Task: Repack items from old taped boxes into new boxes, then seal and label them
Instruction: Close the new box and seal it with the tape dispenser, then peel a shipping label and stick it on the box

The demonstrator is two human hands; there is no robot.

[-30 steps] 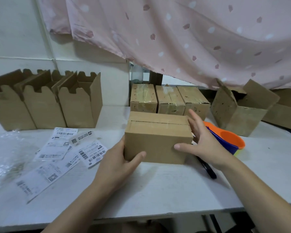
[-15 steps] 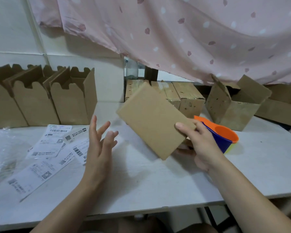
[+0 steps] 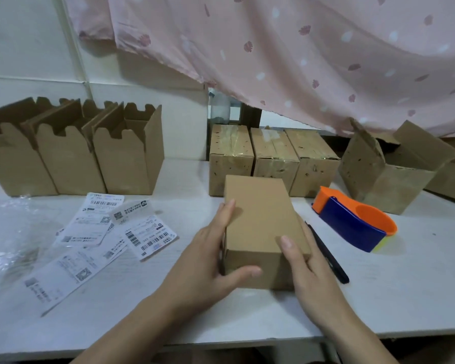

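Observation:
A closed new cardboard box point(image 3: 258, 214) rests on the white table point(image 3: 378, 290), its long side pointing away from me. My left hand point(image 3: 210, 258) grips its left side, thumb across the near face. My right hand point(image 3: 304, 266) clasps its right side, thumb on the top. Three old taped boxes point(image 3: 271, 153) stand in a row just behind it. Three new open boxes point(image 3: 71, 156) stand at the back left. Several printed shipping labels point(image 3: 103, 232) lie scattered to the left of the held box.
An orange and blue tape dispenser point(image 3: 355, 222) sits to the right, with a black pen point(image 3: 329, 256) between it and my right hand. An opened old box point(image 3: 386, 174) stands at the back right. Clear plastic wrap point(image 3: 8, 240) lies far left. A pink curtain point(image 3: 300, 53) hangs overhead.
The box was lifted and turned in my right hand while my left hand let go. Now it rests on the table, turned lengthwise, with both hands on it.

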